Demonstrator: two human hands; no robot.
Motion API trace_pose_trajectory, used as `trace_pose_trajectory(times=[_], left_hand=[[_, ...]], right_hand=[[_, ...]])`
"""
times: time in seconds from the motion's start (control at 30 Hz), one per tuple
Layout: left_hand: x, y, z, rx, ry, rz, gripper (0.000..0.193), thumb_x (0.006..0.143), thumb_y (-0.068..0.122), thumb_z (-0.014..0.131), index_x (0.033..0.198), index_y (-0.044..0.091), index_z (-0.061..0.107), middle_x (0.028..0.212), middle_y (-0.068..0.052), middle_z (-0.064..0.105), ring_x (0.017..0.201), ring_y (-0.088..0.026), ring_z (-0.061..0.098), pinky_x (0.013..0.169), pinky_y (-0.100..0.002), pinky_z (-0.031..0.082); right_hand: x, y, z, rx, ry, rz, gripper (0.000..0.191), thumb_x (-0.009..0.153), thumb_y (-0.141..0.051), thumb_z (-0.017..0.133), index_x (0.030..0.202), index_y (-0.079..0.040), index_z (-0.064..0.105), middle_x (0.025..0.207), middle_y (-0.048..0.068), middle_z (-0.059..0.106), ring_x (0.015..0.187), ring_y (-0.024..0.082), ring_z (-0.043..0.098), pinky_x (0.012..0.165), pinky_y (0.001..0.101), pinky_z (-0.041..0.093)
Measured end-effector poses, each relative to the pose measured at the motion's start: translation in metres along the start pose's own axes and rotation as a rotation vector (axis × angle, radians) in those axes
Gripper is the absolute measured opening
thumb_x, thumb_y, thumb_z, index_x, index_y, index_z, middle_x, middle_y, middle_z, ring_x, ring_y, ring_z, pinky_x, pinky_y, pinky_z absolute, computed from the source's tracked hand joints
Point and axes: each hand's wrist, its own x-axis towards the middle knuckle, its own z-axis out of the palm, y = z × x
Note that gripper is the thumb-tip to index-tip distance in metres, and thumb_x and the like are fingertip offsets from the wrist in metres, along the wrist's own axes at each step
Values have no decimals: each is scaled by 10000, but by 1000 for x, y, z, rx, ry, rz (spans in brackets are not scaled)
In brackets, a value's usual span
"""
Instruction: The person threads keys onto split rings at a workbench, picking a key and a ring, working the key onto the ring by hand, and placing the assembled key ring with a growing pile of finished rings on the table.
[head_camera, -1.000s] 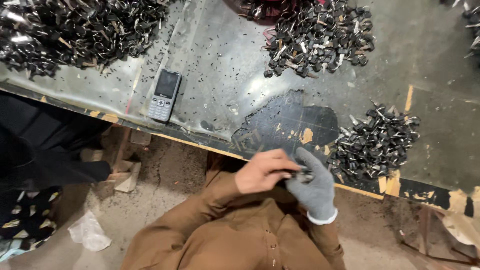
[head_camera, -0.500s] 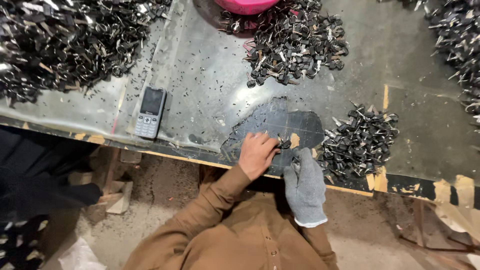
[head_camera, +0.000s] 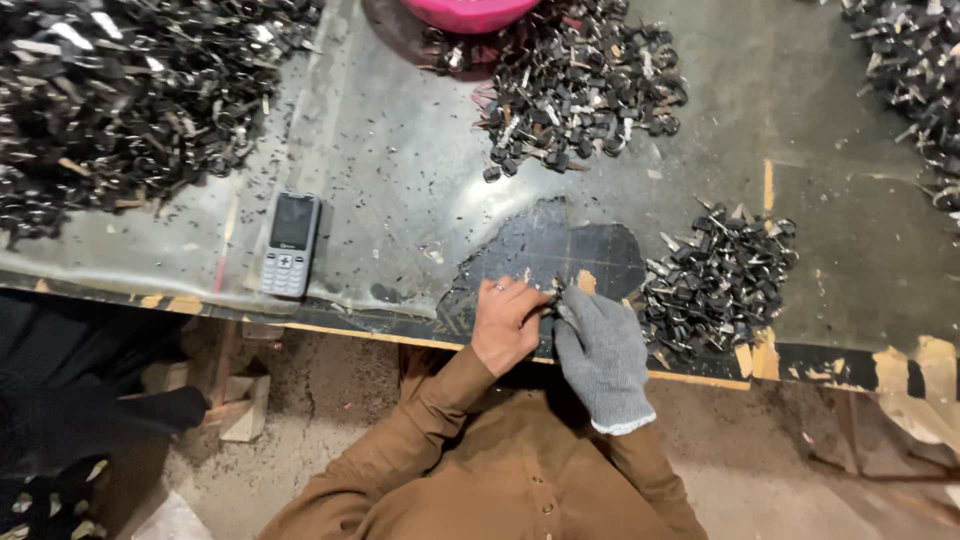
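My bare left hand (head_camera: 508, 322) and my grey-gloved right hand (head_camera: 600, 350) meet at the near edge of the table (head_camera: 400, 200). Between their fingertips sits a small key (head_camera: 557, 293) with a dark head, pinched from both sides. They rest over a dark patch where the table's clear cover is torn (head_camera: 560, 250). Just right of my gloved hand lies a small pile of black-headed keys (head_camera: 715, 285). Brown sleeves cover both of my arms.
A grey push-button phone (head_camera: 289, 245) lies left of my hands. Bigger heaps of keys lie at the far left (head_camera: 120, 110), the far middle (head_camera: 580, 90) and the far right (head_camera: 915, 80). A pink bowl (head_camera: 468, 12) stands at the back. Wood scraps (head_camera: 245, 410) lie on the floor.
My hands moved forward from near my chest to the table edge. The left hand reached the dark patch first, then the gloved right hand came up to join it.
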Motion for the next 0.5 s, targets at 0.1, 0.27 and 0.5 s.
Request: trace_pose_trajectory(times=[0.1, 0.27, 0.5], left_hand=[[1, -5, 2, -12, -3, 5, 195, 753, 4, 667, 911, 116, 686, 820, -35, 604, 832, -269, 570, 790, -422, 369], [2, -7, 5, 36, -33, 53, 226, 722, -15, 666, 914, 103, 687, 803, -59, 589, 859, -284, 581, 828, -420, 367], [0, 0, 8, -29, 107, -145, 240, 834, 57, 720, 1070, 81, 687, 880, -29, 639, 882, -259, 592, 864, -439, 343]], right_hand=[[-2, 4, 2, 34, -51, 14, 362, 847, -125, 699, 1200, -58, 661, 1068, 147, 690, 989, 377, 633, 858, 465, 488], [7, -2, 6, -80, -204, 47, 366, 836, -105, 709, 1200, -79, 680, 984, 128, 696, 938, 366, 634, 802, 468, 485], [11, 2, 3, 73, -52, 144, 310, 808, -154, 746, 1113, -105, 718, 935, 112, 691, 920, 329, 663, 789, 436, 517]])
